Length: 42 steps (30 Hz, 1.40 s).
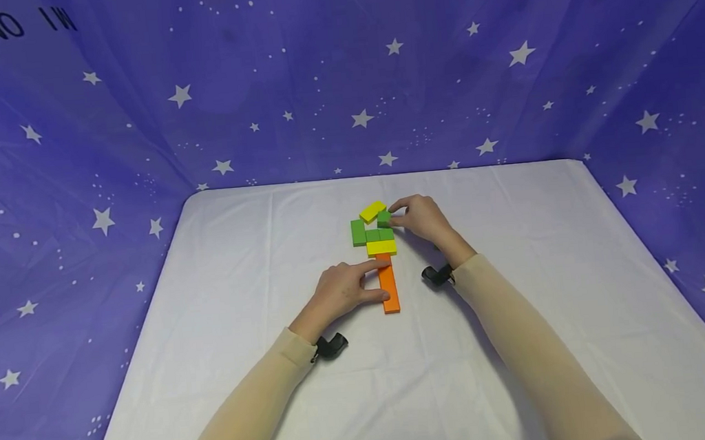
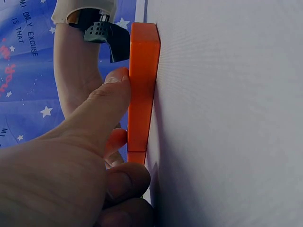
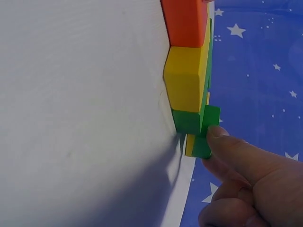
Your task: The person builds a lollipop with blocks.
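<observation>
My right hand (image 1: pixel 423 218) pinches a small green block (image 1: pixel 383 219) between thumb and fingers at the top of a flat layout of blocks. In the right wrist view this green block (image 3: pixel 211 117) is tilted and raised beside the row. My left hand (image 1: pixel 344 286) rests its thumb and index fingertips on the orange blocks (image 1: pixel 388 283), which lie end to end; a seam shows in the left wrist view. Above the orange lies a crosswise yellow block (image 1: pixel 382 248), then low green blocks (image 1: pixel 374 235). A green block (image 1: pixel 358 233) stands at their left, and another yellow block (image 1: pixel 373 211) lies slanted at the far end.
A white cloth covers the table (image 1: pixel 256 255). Behind and at both sides hangs a purple-blue curtain (image 1: pixel 316 78) with white stars and lettering. Each wrist wears a small black camera, such as the left one's camera (image 1: pixel 333 346).
</observation>
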Tool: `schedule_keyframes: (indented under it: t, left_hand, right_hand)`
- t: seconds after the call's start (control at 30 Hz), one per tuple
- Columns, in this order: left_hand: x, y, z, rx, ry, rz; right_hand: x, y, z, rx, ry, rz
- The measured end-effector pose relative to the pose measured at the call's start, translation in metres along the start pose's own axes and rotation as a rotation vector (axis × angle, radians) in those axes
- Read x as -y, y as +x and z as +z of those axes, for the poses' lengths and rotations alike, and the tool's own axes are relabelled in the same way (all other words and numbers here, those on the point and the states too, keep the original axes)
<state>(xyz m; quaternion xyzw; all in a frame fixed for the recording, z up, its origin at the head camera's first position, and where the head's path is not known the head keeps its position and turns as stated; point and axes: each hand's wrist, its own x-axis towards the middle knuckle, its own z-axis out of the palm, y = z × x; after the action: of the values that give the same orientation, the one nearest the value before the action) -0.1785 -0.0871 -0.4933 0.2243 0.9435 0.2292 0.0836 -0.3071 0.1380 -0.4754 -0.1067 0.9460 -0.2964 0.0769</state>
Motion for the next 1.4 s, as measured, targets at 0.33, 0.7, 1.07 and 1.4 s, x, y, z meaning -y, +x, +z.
schedule_keyframes:
  t: [0.33, 0.7, 1.07, 1.4]
  left_hand:
    - [0.000, 0.001, 0.002, 0.002, -0.003, -0.005]
    - [-0.001, 0.000, 0.001, 0.003, 0.001, -0.008]
    - [-0.001, 0.000, 0.001, 0.005, 0.001, -0.007]
    - [-0.001, -0.001, 0.000, 0.006, 0.007, -0.007]
  right_hand:
    - [0.000, 0.004, 0.004, -0.006, 0.024, 0.009]
    - [0.005, 0.007, 0.010, 0.038, 0.027, 0.004]
    - [0.014, 0.007, 0.011, 0.075, 0.037, 0.003]
    - [0.015, 0.007, 0.012, 0.106, 0.059, -0.010]
